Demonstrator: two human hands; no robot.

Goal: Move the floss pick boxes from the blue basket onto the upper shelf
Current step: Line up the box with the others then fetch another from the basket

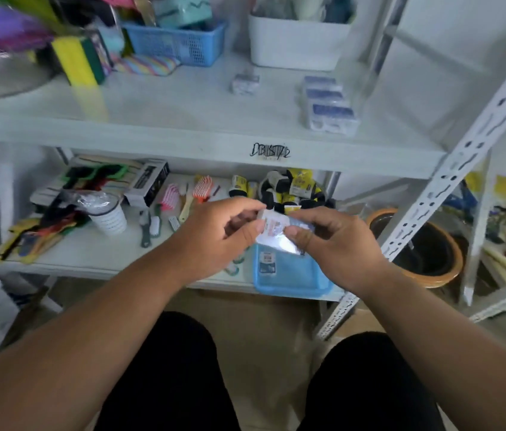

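My left hand (217,234) and my right hand (335,244) both pinch one clear floss pick box (273,227) just above the blue basket (289,275), which sits at the front of the lower shelf. Another box (266,262) with a white label lies inside the basket. On the upper shelf (168,119) a row of floss pick boxes (329,104) stands at the right, and a single box (245,84) stands apart to their left.
A white tub (295,42) and a blue mesh basket (180,45) stand at the back of the upper shelf, sponges (77,60) at its left. Brushes (183,194), a cup (109,214) and rolled black items (289,188) crowd the lower shelf. A slanted metal upright (450,169) and a dark pot (425,253) are at right.
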